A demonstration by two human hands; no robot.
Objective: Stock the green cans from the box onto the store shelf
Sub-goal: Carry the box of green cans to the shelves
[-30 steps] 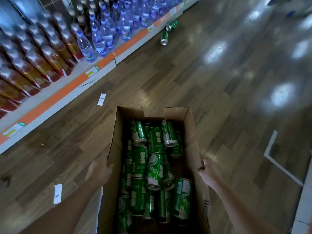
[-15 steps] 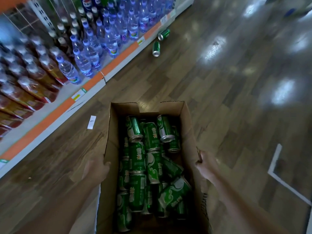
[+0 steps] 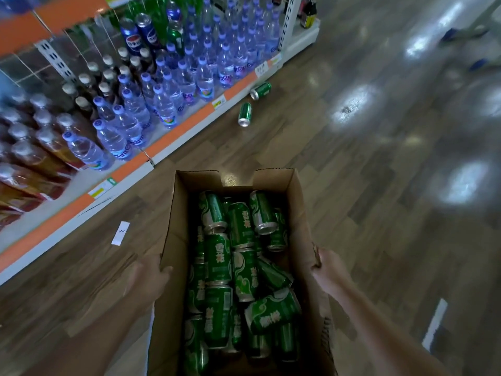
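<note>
An open cardboard box (image 3: 301, 202) is held in front of me above the wooden floor. Several green cans (image 3: 240, 256) lie jumbled inside it. My left hand (image 3: 147, 275) grips the box's left wall, thumb hooked over the rim. My right hand (image 3: 326, 267) grips the right wall near its top edge. Two more green cans lie on the floor by the shelf base, one (image 3: 245, 114) nearer and one (image 3: 260, 90) farther. The store shelf (image 3: 173, 142) with its orange price strip runs along the left.
The shelf holds rows of clear water bottles (image 3: 165, 104), brown tea bottles (image 3: 35, 142) and blue cans (image 3: 130, 40). A white paper tag (image 3: 120, 233) lies on the floor. White tape marks (image 3: 435, 322) sit at the right.
The box and both hands have moved forward along the aisle. The two floor cans and the water bottles are now closer, and the cans in the box have shifted.
</note>
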